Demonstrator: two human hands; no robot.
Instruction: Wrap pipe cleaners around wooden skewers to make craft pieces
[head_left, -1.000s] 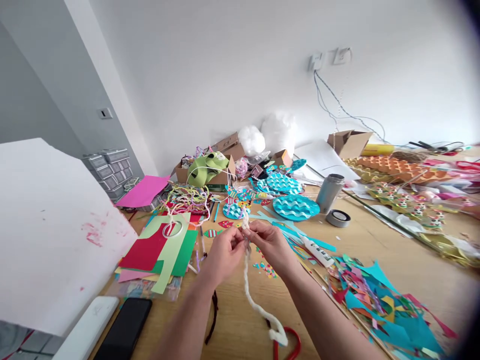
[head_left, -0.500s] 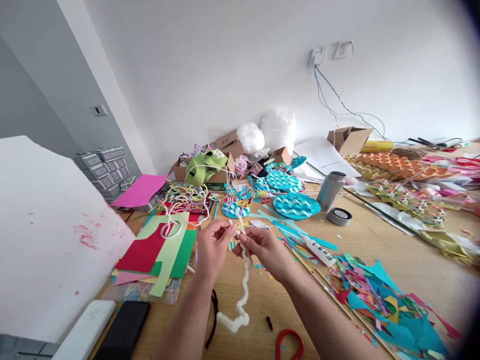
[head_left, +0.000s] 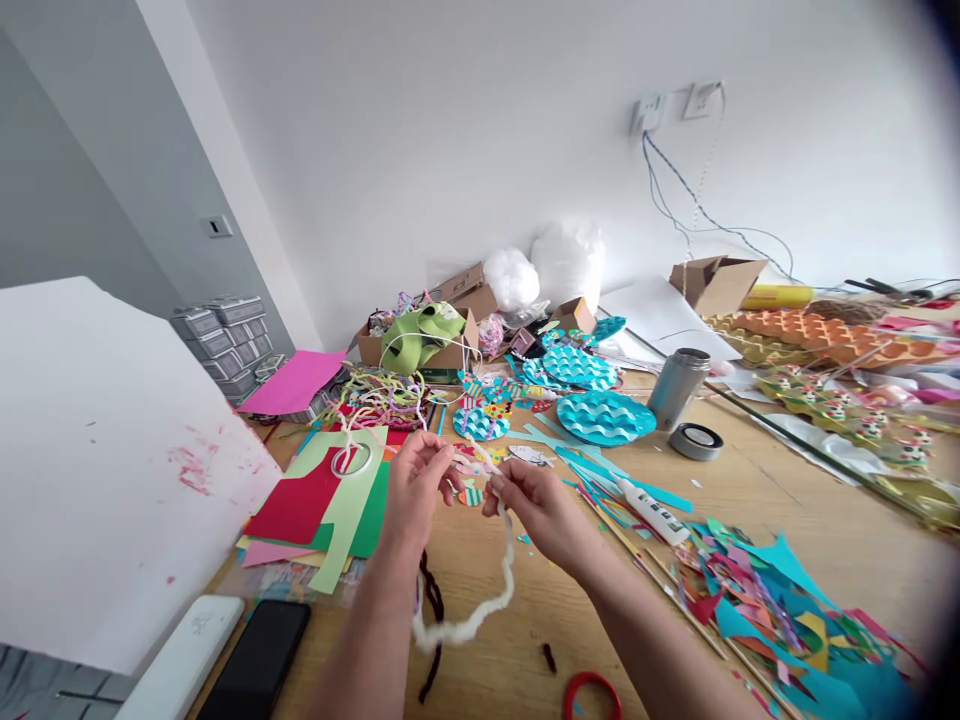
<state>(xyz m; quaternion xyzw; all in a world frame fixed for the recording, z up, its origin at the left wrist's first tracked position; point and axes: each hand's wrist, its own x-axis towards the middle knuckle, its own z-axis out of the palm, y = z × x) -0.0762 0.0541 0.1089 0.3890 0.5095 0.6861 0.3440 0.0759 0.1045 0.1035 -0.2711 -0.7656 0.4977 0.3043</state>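
Note:
White yarn (head_left: 509,560) runs between my hands above the table, with a thick loop hanging below them. My right hand (head_left: 536,500) pinches the yarn between thumb and forefinger where strands cross. At the upper left of that crossing, my left hand (head_left: 420,485) has thumb and forefinger closed on a thin part of the yarn. Its other fingers are curled. Dark brown yarn (head_left: 433,595) hangs or lies by my left forearm, partly hidden. A silvery ring (head_left: 351,461) with pale yarn through it rests on the coloured paper (head_left: 300,505) to the left.
Red scissors handles (head_left: 592,695) show at the near edge. A black phone (head_left: 259,655) lies front left. At right are a glue tube (head_left: 652,512), paper scraps (head_left: 795,610), a metal flask (head_left: 679,388) and its lid (head_left: 696,441). Blue wavy discs (head_left: 606,418) lie behind my hands.
My hands have moved slightly apart, stretching the yarn between them. The hanging white yarn has swung from a trailing strand into a wider loop. The view has shifted a little.

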